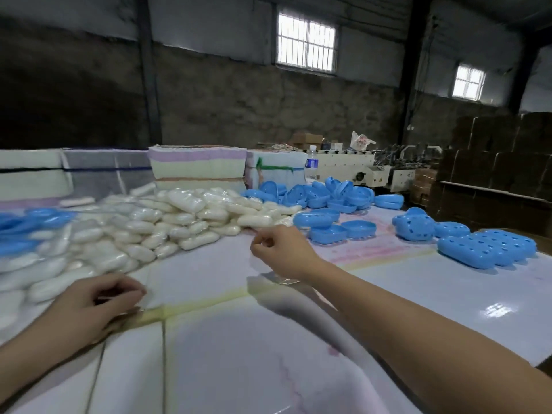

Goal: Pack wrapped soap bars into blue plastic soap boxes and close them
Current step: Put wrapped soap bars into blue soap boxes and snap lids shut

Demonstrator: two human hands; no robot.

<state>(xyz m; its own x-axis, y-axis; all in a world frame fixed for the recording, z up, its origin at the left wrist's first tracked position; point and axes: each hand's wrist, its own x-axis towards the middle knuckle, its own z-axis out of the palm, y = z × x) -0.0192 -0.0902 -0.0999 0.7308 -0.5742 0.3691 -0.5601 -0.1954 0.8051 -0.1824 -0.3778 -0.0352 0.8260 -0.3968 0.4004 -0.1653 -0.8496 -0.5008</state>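
Wrapped soap bars [167,222] lie heaped on the bench [388,294], far left. Blue soap boxes [484,246] sit far right, closed ones clustered together. The right hand [280,249] reaches toward the heap's edge, fingers loosely curled, holding nothing. The left hand [89,306] rests near left, its grip likewise loosely curled and empty.

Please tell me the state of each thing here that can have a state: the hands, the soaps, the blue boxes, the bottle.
Left hand: fingers loosely curled, resting on the table, holding nothing visible.
Right hand: fingers curled, reaching toward the soap pile; a grip cannot be confirmed.
White plastic-wrapped soap bars: heaped, unpacked.
Blue plastic soap box halves: open, empty, piled loosely.
Closed blue perforated soap boxes: shut, grouped together.
Clear plastic water bottle: upright, capped.
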